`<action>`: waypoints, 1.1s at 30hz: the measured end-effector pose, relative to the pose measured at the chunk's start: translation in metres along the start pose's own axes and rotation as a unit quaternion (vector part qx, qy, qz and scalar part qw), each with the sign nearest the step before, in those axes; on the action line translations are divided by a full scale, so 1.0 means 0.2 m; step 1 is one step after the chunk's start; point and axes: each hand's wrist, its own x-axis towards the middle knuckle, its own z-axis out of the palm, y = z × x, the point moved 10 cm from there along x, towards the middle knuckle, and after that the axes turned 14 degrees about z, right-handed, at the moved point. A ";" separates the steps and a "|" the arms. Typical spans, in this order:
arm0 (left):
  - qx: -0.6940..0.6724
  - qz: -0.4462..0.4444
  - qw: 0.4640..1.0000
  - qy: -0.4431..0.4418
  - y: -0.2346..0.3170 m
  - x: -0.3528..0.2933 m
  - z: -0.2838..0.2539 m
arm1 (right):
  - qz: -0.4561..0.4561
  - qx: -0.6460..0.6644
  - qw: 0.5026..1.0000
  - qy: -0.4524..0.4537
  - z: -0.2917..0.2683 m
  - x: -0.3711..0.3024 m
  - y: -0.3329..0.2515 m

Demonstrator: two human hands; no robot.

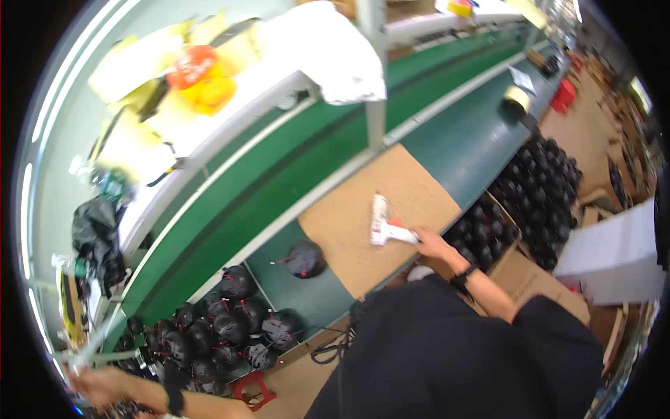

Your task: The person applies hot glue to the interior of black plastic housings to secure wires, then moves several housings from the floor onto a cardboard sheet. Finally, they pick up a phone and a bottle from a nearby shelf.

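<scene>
A white glue gun with an orange trigger lies on a brown board on the bench. My right hand has its fingers closed at the end of the gun's handle. Far off at the lower left, my left hand is smeared by motion beside a pale, blurred strip; whether it grips anything does not show. One black round piece with a thin red wire sits just left of the board. Several similar black pieces are heaped between it and my left hand.
Behind the bench runs a green conveyor belt, with a metal post at its near side. More black round pieces fill the right side beside cardboard boxes. A red stool stands below the bench; dark cables hang near my body.
</scene>
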 end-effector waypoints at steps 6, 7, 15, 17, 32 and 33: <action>-0.497 -0.220 0.748 -0.381 1.55 -0.35 -0.09 | -0.204 0.148 0.931 -0.265 0.04 -0.02 -0.75; -0.554 -0.310 0.624 -0.455 1.88 -0.50 -0.07 | -0.207 0.134 0.905 -0.347 0.04 -0.11 -0.87; -0.598 -0.481 0.436 -0.470 2.81 -1.14 -0.09 | -0.077 0.196 0.706 -0.676 0.38 -0.39 -0.90; -0.625 -0.518 0.323 -0.486 2.91 -1.19 -0.20 | -0.059 0.233 0.708 -0.664 0.35 -0.42 -0.91; -0.420 -0.258 0.335 -0.803 2.59 -1.95 -0.72 | -0.079 -0.153 0.978 -0.121 0.24 0.28 -0.05; -0.420 -0.258 0.337 -0.802 2.63 -1.94 -0.74 | -0.031 -0.125 0.981 -0.146 0.25 0.29 -0.01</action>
